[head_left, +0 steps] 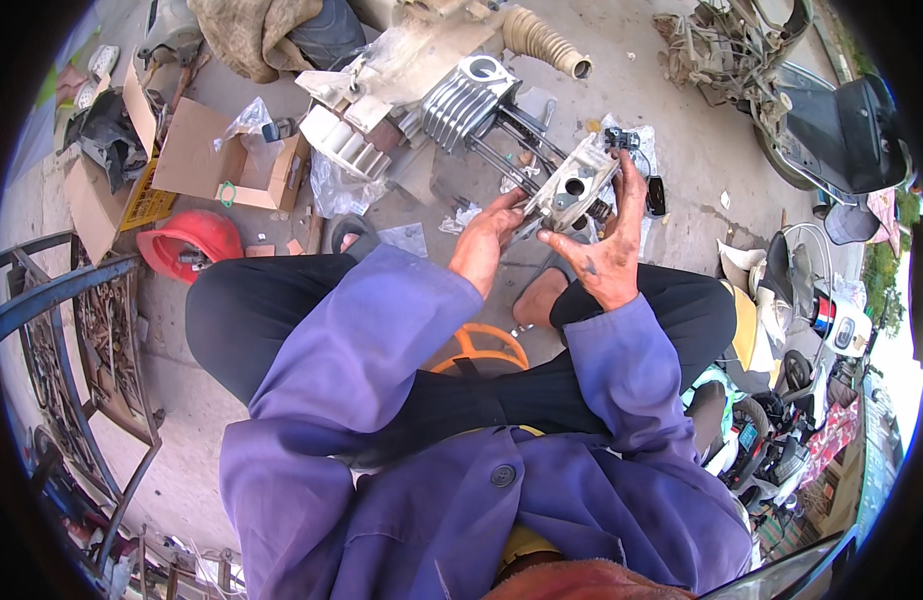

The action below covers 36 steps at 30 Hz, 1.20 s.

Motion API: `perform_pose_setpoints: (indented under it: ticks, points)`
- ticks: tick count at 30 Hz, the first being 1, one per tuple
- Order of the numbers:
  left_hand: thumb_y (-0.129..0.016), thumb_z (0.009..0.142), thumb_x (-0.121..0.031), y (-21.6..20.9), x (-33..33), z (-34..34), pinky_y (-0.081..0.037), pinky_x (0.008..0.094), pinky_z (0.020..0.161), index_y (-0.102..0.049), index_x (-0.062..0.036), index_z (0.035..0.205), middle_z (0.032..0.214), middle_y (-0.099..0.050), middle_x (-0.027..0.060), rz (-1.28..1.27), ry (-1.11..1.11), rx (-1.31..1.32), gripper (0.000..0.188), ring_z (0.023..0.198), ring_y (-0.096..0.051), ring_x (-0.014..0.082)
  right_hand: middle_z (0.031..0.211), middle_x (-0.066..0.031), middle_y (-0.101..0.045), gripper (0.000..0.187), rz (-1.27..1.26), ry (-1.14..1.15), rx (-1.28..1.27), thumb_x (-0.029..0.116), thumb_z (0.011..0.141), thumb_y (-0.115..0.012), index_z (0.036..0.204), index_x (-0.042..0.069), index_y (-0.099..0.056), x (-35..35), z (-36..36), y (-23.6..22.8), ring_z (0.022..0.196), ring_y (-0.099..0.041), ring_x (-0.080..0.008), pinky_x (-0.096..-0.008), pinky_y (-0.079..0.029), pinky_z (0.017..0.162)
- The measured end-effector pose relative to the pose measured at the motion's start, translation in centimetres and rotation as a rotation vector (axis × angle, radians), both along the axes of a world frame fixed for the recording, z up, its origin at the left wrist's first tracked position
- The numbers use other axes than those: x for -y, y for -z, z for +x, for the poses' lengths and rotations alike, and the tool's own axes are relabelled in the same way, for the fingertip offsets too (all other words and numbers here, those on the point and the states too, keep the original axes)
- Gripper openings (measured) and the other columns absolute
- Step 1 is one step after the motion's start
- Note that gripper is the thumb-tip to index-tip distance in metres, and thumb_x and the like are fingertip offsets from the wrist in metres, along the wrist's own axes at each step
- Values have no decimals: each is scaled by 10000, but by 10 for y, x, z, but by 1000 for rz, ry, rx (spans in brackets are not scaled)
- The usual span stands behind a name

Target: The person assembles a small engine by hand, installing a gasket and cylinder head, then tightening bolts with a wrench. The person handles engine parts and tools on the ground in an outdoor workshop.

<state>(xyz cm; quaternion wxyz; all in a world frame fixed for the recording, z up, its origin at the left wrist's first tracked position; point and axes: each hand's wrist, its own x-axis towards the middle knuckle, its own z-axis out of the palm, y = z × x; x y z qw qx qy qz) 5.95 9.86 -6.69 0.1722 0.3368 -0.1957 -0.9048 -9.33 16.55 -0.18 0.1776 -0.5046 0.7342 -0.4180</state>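
A grey metal engine cylinder head [553,200] with a round dark hole is between my two hands. My left hand [489,238] has its fingers closed on the near left edge of it. On the right side, my right hand [613,245] grips it with the thumb low and the fingers raised along the far edge. Long steel studs [496,167] stretch from the cylinder head toward a finned engine cylinder [463,108] farther off. Just beyond my right fingertips sits a small black part [621,139]. My palms hide part of the cylinder head's underside.
Left of the engine are an open cardboard box [266,180] and a red helmet-like bowl [189,245] with small parts. A ribbed tan hose [543,42] lies beyond. An orange round stool [481,345] is under me. Scooter parts [831,130] and a metal rack [111,340] flank the area.
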Motion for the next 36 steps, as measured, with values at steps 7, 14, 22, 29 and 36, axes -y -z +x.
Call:
perform_pose_setpoints:
  ticks: [7, 14, 22, 29, 36]
  points:
    - [-531, 951, -215, 5, -1, -2, -286, 346, 1162, -432, 44, 1461, 1420, -538, 134, -37, 1, 32, 581, 1361, -454, 223, 1474, -140, -352, 1267, -7, 78, 328, 86, 519, -968, 1553, 33, -238, 0, 2, 4, 1386, -399, -310, -425, -397, 1145]
    - [-570, 958, -204, 9, -1, 0, -317, 340, 1134, -436, 9, 1479, 1405, -551, 123, -104, 14, 34, 578, 1319, -484, 213, 1508, -166, -342, 1276, -35, 67, 470, 54, 562, -945, 1576, 88, -169, -2, 4, 7, 1369, -423, -303, -430, -420, 1118]
    - [-600, 933, -154, 3, 0, 2, -324, 344, 1127, -410, 16, 1496, 1453, -509, 155, -139, 57, 54, 618, 1337, -466, 247, 1506, -171, -340, 1254, -127, 62, 470, -52, 562, -870, 1579, 132, -158, -8, 7, 20, 1357, -430, -314, -430, -463, 1079]
    - [-616, 908, -118, -3, 2, 3, -285, 365, 1176, -402, 53, 1484, 1495, -466, 222, -128, 13, 23, 638, 1419, -408, 294, 1494, -145, -338, 1259, -190, 94, 466, -59, 546, -871, 1575, 112, -167, -9, 5, 26, 1335, -438, -305, -446, -468, 1071]
    - [-588, 916, -115, 4, 2, 2, -300, 358, 1161, -418, 47, 1473, 1459, -507, 184, -125, 14, 31, 605, 1385, -437, 265, 1520, -137, -331, 1279, -138, 100, 434, -12, 530, -920, 1569, 107, -183, -6, 7, 20, 1367, -417, -308, -422, -485, 1064]
